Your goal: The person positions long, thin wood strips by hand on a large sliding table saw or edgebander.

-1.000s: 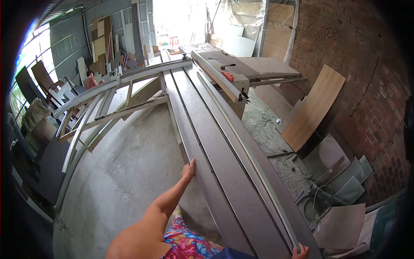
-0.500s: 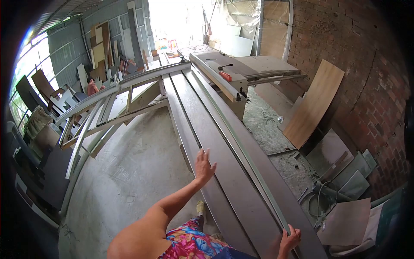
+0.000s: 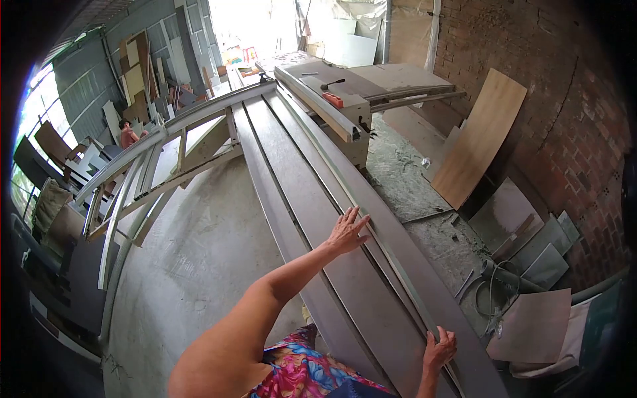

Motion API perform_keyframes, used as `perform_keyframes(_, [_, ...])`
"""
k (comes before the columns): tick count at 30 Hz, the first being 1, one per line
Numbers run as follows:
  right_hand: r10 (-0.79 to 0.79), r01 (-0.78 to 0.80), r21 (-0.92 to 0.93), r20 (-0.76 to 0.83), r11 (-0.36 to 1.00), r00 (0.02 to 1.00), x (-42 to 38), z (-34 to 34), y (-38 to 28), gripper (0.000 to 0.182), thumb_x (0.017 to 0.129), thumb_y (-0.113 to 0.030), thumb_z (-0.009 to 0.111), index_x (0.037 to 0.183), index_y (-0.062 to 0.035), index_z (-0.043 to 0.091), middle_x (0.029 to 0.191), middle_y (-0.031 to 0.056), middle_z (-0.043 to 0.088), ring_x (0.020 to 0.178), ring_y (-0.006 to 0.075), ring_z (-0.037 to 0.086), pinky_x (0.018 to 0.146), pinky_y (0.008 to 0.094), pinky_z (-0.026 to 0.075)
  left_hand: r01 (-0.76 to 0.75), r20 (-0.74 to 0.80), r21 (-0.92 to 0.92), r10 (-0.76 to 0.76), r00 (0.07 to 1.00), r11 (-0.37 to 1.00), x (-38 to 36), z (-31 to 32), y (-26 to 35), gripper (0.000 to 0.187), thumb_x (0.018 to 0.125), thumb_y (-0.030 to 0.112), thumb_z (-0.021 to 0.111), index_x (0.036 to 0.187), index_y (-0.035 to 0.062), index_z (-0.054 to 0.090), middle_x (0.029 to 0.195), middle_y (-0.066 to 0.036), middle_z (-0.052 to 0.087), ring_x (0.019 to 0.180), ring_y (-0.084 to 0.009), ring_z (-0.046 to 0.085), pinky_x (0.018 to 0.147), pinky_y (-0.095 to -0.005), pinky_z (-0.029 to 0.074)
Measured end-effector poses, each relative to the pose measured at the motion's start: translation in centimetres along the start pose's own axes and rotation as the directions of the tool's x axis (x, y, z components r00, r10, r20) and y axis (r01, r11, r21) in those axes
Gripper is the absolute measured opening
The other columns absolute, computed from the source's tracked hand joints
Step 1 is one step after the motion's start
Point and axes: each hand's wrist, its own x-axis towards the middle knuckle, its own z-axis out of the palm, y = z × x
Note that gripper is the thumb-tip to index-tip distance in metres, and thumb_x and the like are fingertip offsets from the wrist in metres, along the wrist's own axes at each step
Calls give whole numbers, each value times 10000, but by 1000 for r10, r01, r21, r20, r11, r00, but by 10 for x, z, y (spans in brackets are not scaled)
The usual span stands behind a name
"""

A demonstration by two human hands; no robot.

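A long, narrow strip of board (image 3: 397,272) with a pale edge lies lengthwise on the grey grooved table (image 3: 312,192) of a panel saw. My left hand (image 3: 348,232) is open, its fingers stretched out over the table and reaching the strip's left side about midway along. At the near end, my right hand (image 3: 439,347) grips the strip between thumb and fingers. Part of that end is hidden under the hand.
A metal outrigger frame (image 3: 192,129) extends left from the table. A red-handled tool (image 3: 332,99) rests on the saw body beyond. Wooden panels (image 3: 481,139) lean on the brick wall at right. Another person (image 3: 129,134) is at the far left.
My left hand has moved right and forward, from the table's left part to beside the strip. My right hand stays at the strip's near end.
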Motion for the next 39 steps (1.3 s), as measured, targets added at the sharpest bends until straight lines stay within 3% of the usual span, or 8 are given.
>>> perform_keyframes(6, [12,-12,2,-23,1000,1000,2,-8,-8,286,719,-206,753,967,-102,656,901,36,513,867,238,511,769,400,414,-17,11,-56,18,1000,998,16,3,2,640,822,378,619,1374,174,368,1437,-263,178,1330,-421,218,1070,-459,269])
perform_keyframes(9, [-73,76,38,-75,996,995,3,-3,0,275,714,-198,754,943,-80,656,869,42,508,832,241,510,746,403,417,-58,-53,-35,56,997,998,18,7,1,617,821,365,630,1357,182,386,1435,-267,168,1331,-432,204,1063,-463,285])
perform_keyframes(15, [-129,135,40,-127,990,983,-1,-4,2,266,706,-198,755,915,-65,655,829,56,501,793,255,511,705,415,419,-122,-60,-42,119,991,992,23,2,-7,555,771,389,689,1228,166,466,1433,-245,186,1291,-511,214,1013,-507,367])
perform_keyframes(18, [-139,143,16,-156,990,978,-2,-3,0,277,702,-215,750,903,-61,639,813,60,485,788,260,502,689,413,422,-118,-21,-28,117,993,993,24,-2,-7,538,800,366,665,1244,146,456,1450,-223,153,1312,-497,172,1020,-516,360])
perform_keyframes(33, [-160,163,4,-181,987,970,-4,-2,-11,257,719,-218,739,905,-72,638,818,53,485,780,256,497,674,409,410,-116,-23,-2,116,993,993,30,-7,-14,538,788,403,669,1228,163,474,1440,-202,185,1300,-501,199,1001,-529,381])
perform_keyframes(39, [-156,164,29,-174,986,972,5,9,-28,261,704,-185,747,914,-72,641,842,54,508,799,253,508,692,410,421,-95,4,-31,96,995,995,41,-7,-32,536,796,382,662,1245,164,466,1447,-195,192,1315,-489,176,1037,-512,344])
